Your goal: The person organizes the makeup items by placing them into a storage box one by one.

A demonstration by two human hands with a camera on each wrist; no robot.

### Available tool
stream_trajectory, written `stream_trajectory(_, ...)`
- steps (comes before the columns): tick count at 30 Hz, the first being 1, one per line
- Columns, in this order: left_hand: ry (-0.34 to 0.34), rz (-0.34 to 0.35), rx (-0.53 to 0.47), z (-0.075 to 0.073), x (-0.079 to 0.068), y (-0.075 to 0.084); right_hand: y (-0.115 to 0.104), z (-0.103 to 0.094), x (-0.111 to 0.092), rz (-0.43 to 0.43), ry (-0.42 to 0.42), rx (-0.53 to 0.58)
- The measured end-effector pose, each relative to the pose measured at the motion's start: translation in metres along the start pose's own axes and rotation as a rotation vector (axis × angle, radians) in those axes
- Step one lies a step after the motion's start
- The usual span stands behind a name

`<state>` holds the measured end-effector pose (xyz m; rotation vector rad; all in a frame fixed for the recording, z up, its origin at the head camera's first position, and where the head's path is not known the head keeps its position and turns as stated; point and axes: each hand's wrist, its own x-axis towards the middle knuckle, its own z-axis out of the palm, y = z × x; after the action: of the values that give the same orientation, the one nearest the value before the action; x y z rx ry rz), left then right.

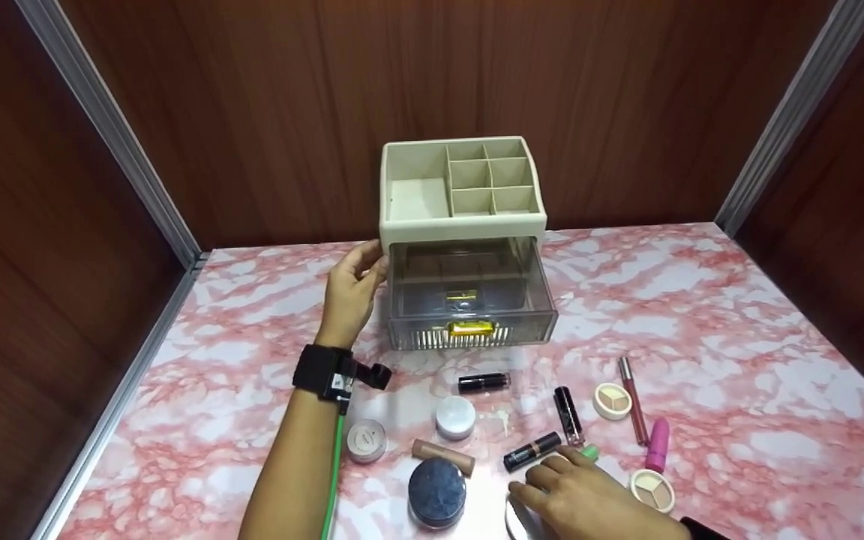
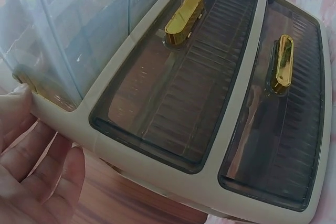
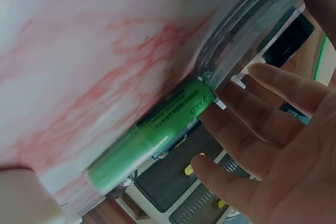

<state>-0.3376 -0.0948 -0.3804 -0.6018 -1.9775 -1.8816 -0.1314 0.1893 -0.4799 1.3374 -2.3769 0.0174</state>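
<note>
A cream cosmetics organizer (image 1: 462, 226) stands at the back with its clear upper drawer (image 1: 417, 339) pulled out. My left hand (image 1: 349, 289) is at the organizer's left side. In the left wrist view its thumb touches the frame's corner beside the drawer, with the other fingers loosely bent along the side. My right hand (image 1: 582, 495) reaches over a round clear-rimmed case (image 1: 520, 521) at the front. In the right wrist view its fingers are spread, thumb near one end of the case's rim. A green tube (image 3: 157, 132) lies against the case, partly under the hand in the head view.
Between the hands lie a dark round case (image 1: 437, 491), a brown tube (image 1: 443, 456), two small jars and several black lipstick tubes (image 1: 484, 382). At the right are two three-shade pans (image 1: 613, 401), a lip gloss (image 1: 633, 401) and a pink tube (image 1: 657, 444). Wooden panels surround the table.
</note>
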Motion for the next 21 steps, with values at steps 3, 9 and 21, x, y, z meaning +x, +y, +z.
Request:
stream_trajectory(3, 0.002, 0.008, 0.004, 0.0, 0.0, 0.001, 0.0, -0.001, 0.002, -0.014, 0.001, 0.009)
stream_trajectory(9, 0.011, 0.003, 0.017, 0.0, -0.002, 0.001, -0.001, -0.008, 0.007, -0.012, 0.001, 0.052)
stream_trajectory(21, 0.003, -0.016, 0.007, -0.001, -0.001, -0.001, -0.001, -0.03, 0.012, 0.091, -0.063, 0.133)
